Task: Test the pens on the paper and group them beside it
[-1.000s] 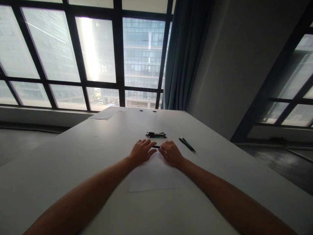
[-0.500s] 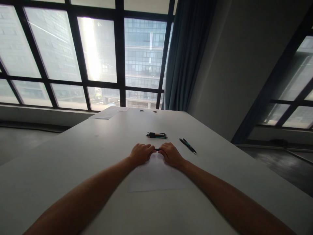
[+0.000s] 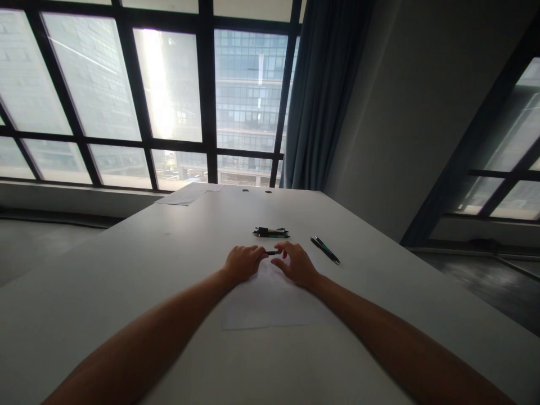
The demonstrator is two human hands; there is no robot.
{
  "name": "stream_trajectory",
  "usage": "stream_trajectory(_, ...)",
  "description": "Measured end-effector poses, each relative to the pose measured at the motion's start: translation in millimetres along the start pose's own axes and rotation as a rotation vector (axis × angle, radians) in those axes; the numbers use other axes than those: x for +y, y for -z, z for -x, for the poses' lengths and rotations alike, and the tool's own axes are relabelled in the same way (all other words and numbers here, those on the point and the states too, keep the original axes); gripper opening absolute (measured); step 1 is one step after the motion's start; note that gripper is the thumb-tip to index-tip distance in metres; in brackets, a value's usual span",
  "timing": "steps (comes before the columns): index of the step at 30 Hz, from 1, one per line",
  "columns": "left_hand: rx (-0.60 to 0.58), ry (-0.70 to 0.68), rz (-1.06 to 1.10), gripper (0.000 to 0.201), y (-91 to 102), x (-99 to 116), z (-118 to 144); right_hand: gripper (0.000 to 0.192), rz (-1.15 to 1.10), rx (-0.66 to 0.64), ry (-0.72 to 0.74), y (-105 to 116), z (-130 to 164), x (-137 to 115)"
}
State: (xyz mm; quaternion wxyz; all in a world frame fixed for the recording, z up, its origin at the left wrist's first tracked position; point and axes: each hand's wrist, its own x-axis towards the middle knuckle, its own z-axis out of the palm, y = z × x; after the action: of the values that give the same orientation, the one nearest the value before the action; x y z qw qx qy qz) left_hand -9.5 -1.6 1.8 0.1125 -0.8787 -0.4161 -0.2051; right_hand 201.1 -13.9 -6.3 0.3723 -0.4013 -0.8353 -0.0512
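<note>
Glazed wall [image 3: 169,90] with dark mullions fills the background at left and centre, office towers beyond it; a blue-grey curtain [image 3: 320,95] hangs at its right end, then a plain grey wall [image 3: 400,112], then a second window [image 3: 506,157] at far right.

Counter [image 3: 126,270]: long, white, matte, running away from the viewer toward the glazing. Loose sheets of paper [image 3: 188,194] lie at its far left end, two small dark round spots just beside them.

Left hand [image 3: 242,263]: knuckles up, curled shut, its fingers [image 3: 258,256] pinching the left end of a pen.

Pen [image 3: 273,252]: short dark length visible between the two hands, long axis left to right, level with the counter and held just above the far edge of a white sheet [image 3: 270,301]. The left hand is the one gripping it; the barrel points from those fingers straight toward the right hand.

Right hand [image 3: 297,264]: loosened, fingers spread and lifted, the nearest fingertip at or just short of the pen's right end. Whether it touches cannot be told.

Bundle of pens [image 3: 270,232]: dark, with green parts, lying crosswise on the counter just beyond the hands, apart from them.

Pair of pens [image 3: 324,250]: dark and green, lying diagonally on the counter, near the right hand on its outer side, not touching it.

Both forearms rest along the counter.
</note>
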Motion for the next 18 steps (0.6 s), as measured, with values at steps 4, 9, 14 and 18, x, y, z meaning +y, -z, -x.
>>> stream_trajectory(4,-0.001,0.010,0.002,0.036,-0.1,-0.5,-0.2,0.029,0.012,0.004,0.004,-1.5,0.1,2.2)
stream_trajectory(9,-0.011,0.009,0.012,0.035,1.7,0.8,0.0,0.025,-0.016,0.008,-0.016,-1.7,-0.1,0.4)
stream_trajectory(14,-0.021,0.023,0.006,0.035,2.8,1.8,0.1,0.025,-0.010,0.026,0.020,-0.9,-0.6,-0.2)
stream_trajectory(18,-0.014,0.028,0.009,0.036,1.0,0.8,-0.1,0.027,-0.009,0.003,-0.017,-0.7,-0.6,-0.1)
